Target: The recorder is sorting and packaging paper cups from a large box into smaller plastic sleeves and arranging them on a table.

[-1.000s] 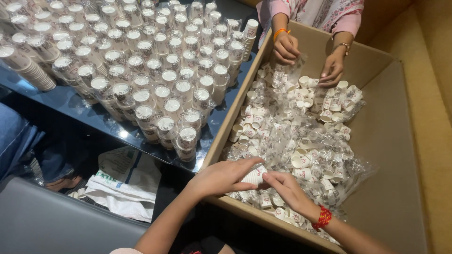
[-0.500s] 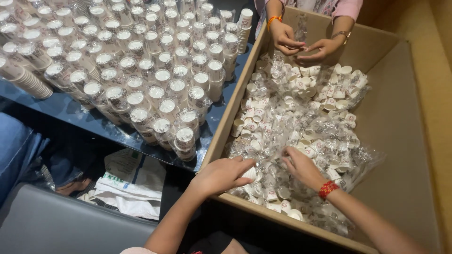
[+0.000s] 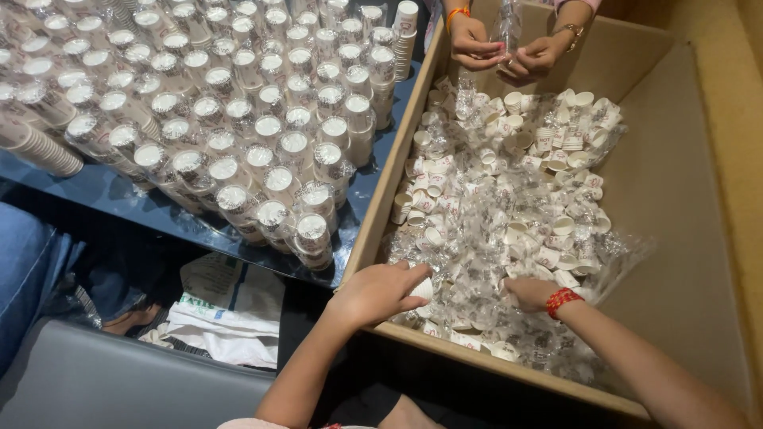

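Left hand (image 3: pixel 380 290) is curled shut around one small white paper cup (image 3: pixel 422 287), right at the near edge of the big cardboard box (image 3: pixel 675 206). Right hand (image 3: pixel 531 292), with a red band on the wrist, lies low in the pile beside it; its fingers are hidden among the wrappers, so I cannot tell if they are shut or apart. Many more little cups (image 3: pixel 509 183) and crinkly clear wrappers (image 3: pixel 485 214) fill the left part of the box. To do this well, I think it helps to hold a cup softly, so it does not get squashed, and to lift it straight up out of the crinkly stuff. Across the box, at its far edge, another person's hands (image 3: pixel 505 48) hold a clear wrapper. Beside the box, a dark blue table (image 3: pixel 119 195) is packed with tall stacks of cups (image 3: pixel 238 119) that stand close together, almost to its edge, so there is little room there. Bare brown floor shows on the right side of the box, with room to move.
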